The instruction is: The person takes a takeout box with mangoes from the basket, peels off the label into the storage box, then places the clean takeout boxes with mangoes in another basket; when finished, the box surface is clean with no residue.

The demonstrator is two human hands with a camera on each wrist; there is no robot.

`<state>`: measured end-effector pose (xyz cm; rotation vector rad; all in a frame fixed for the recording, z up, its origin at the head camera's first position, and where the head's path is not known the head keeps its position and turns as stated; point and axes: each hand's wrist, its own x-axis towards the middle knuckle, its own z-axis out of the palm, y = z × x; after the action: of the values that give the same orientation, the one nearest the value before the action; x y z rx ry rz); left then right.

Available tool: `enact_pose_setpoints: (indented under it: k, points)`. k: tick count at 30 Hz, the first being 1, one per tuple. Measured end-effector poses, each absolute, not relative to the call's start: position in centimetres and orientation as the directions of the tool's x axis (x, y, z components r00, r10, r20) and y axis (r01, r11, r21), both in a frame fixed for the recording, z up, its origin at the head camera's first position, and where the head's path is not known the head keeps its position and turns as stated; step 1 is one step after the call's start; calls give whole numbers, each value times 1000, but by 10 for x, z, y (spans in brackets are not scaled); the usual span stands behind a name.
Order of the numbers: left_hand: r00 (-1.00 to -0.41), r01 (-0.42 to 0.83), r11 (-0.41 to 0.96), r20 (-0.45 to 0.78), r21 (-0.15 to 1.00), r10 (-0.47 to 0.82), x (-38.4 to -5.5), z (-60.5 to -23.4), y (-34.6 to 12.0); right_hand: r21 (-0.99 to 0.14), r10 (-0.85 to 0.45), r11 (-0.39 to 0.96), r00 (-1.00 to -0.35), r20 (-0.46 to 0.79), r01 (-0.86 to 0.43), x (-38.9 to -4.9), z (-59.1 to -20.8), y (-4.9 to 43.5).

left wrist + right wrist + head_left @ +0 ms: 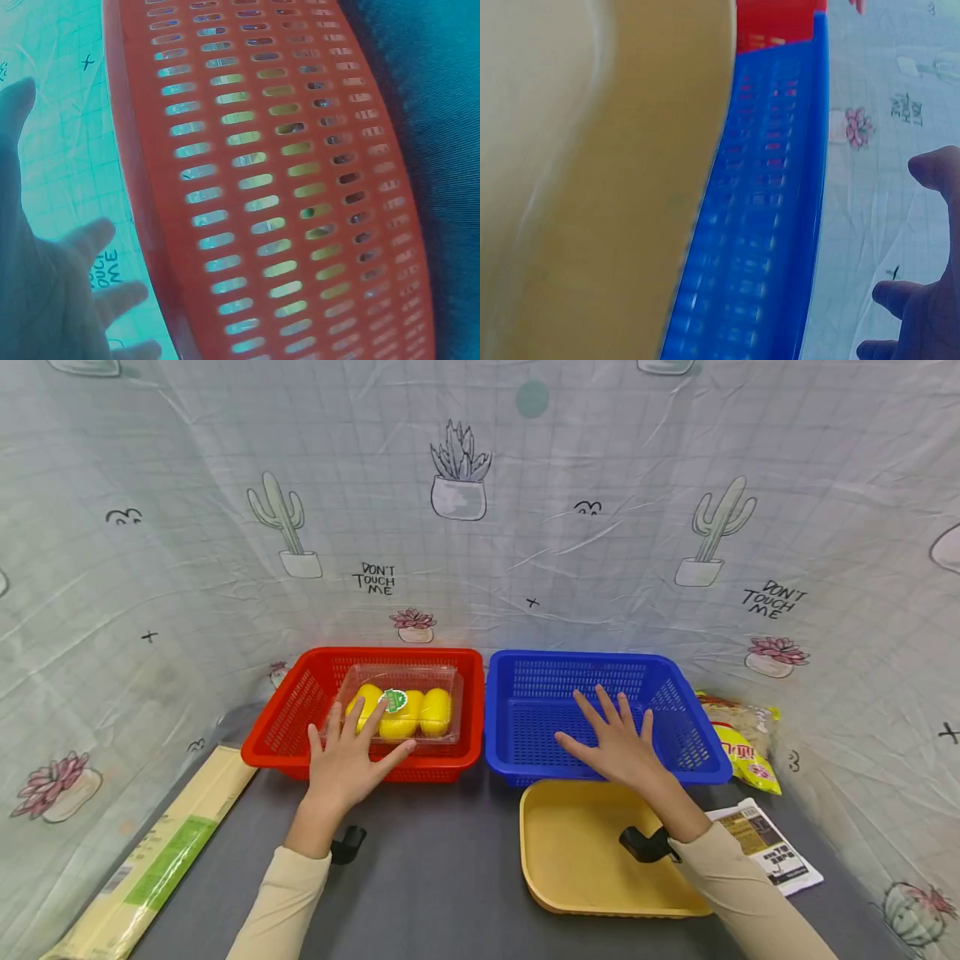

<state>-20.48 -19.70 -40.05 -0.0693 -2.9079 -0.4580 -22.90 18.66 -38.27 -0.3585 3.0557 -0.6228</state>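
Observation:
My left hand (pixel 343 767), fingers spread, hovers over the near edge of the red basket (pixel 288 710). Inside that basket lies a clear plastic box (pixel 401 677) of yellow oblong items (pixel 435 712) with a green-and-white sticker; my fingers overlap it in the head view. In the left wrist view the slotted red wall (pixel 262 187) fills the middle, with the left hand (pixel 52 277) beside it. Fingers splayed, my right hand (pixel 618 745) is above the blue basket (pixel 525 718), holding nothing. The right wrist view has the right hand (pixel 930 300) at the right edge.
A yellow tray (pixel 592 860) stands before the blue basket, under my right forearm. To the right lie a yellow snack bag (pixel 742 756) and a white-and-brown packet (pixel 772 847). A long pale package with a green label (pixel 168 864) lies at left. Printed cloth (pixel 525 568) hangs behind.

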Motion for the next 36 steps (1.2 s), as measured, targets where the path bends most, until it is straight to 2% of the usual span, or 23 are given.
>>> enact_pose_setpoints:
  k: [12,36]
  points:
    - [-975,0,939,209,345,-77,-190,-400,-211,-437,-275,862,-961,24,-258,-232,-381,152]
    - [-940,-88,912,269,400,-208,-162,-415,-252,-540,-366,759,-925,106,-362,-231,-383,93]
